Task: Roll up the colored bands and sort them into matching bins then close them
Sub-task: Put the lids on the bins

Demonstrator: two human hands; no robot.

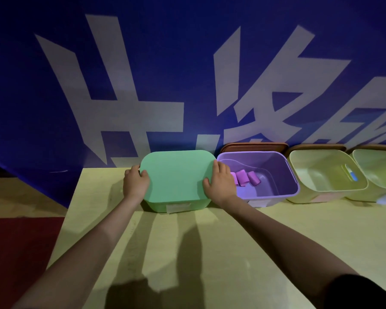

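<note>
The left hand (136, 182) grips the left edge of a flat mint-green plastic lid with rounded corners (176, 176), its thumb lying on the lid's top and its fingers curled round the rim out of sight. The right hand (220, 182) holds the opposite, right edge in the same way, thumb on top and fingers wrapped over the side. The lid sits level on a mint-green plastic bin (176, 206), of which only the front wall shows below the lid, with a pale label on it. Just beside it on the right, touching or nearly so, stands an open lilac plastic bin (290, 175) holding three rolled purple bands (242, 177) side by side on its floor, the leftmost partly hidden behind the right hand. Behind this bin a brown lid (254, 146) leans against the backdrop. Further right are two open pale yellow-green plastic bins (334, 190), the nearer one with a small blue-and-white item (352, 175) inside, too blurred to identify. All the bins stand in a row at the far edge of a pale yellow table (232, 253), against a blue banner with large white characters (98, 97).
</note>
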